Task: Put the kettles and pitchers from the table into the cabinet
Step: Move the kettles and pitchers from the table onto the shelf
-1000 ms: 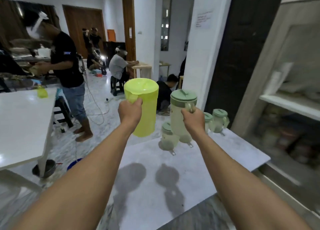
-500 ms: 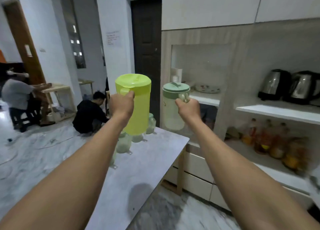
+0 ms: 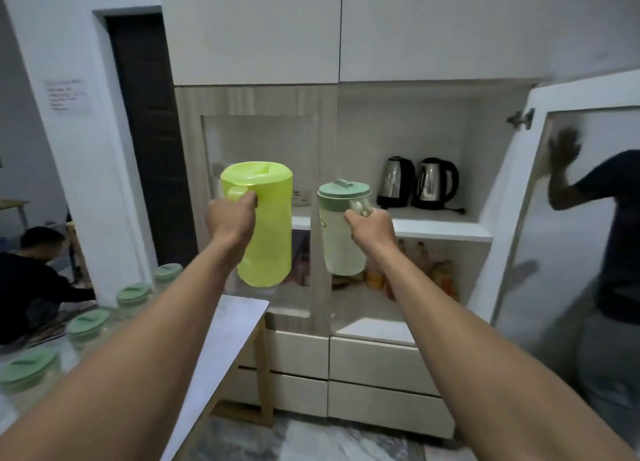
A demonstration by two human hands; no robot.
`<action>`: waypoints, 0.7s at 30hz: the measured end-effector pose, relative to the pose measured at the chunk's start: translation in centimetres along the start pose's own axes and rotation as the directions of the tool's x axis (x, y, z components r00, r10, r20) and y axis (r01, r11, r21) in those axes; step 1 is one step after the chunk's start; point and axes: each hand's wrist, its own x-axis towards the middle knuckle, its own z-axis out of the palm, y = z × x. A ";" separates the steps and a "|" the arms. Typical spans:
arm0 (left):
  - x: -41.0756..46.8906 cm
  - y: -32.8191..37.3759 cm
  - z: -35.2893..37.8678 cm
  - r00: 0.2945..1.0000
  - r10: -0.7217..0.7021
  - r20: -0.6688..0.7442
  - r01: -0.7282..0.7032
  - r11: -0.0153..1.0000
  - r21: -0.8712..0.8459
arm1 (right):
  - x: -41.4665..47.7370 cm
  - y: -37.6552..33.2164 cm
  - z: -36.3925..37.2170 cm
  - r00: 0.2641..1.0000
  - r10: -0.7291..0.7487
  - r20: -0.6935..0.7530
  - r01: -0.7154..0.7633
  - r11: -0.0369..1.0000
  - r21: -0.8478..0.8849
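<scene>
Left hand [image 3: 231, 218]: clamped round the handle of a yellow-green pitcher [image 3: 265, 225]; pitcher upright, lidded, held in the air in front of the cabinet [image 3: 325, 148], above the far corner of the counter [image 3: 232, 325]. Right hand [image 3: 372, 225]: closed round the handle of a pale pitcher [image 3: 341, 238] with a green lid; upright, held in the air before the open compartment, level with its shelf [image 3: 440, 226]; the two hands are apart, each with its own pitcher. Kettles [image 3: 417, 182]: two, steel with black handles and bases, side by side on that shelf, right of the pale pitcher. Bottles [image 3: 429, 270]: several, orange and brown, blurred, on the shelf below. Cabinet door [image 3: 568, 218]: swung open at right, frosted pane; a second person [image 3: 609, 238] stands behind it, one palm against the pane. Green-lidded pitchers [image 3: 86, 325]: four in a row on the counter at lower left, partly hidden by the left forearm. Drawers [image 3: 377, 381]: white, shut, beneath the compartments. Another person [image 3: 31, 273]: crouched on the floor at far left, in dark clothing. Doorway [image 3: 145, 131]: dark, left of the cabinet.
</scene>
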 end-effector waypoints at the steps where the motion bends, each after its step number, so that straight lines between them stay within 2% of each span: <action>1: -0.1 0.0 1.5 1.000 0.001 0.017 -0.001 1.000 -0.012 | 0.7 0.5 -1.3 1.000 0.008 -0.010 -0.008 1.000 -0.010; 11: -1.8 0.4 14.4 0.993 -0.024 0.116 0.032 0.997 -0.068 | 7.1 5.3 -10.6 0.997 0.019 -0.071 -0.022 0.999 -0.040; 21: 1.0 -1.0 25.4 0.979 -0.030 0.202 0.042 0.998 -0.056 | 15.2 9.9 -14.7 0.991 0.050 -0.126 -0.056 0.998 -0.043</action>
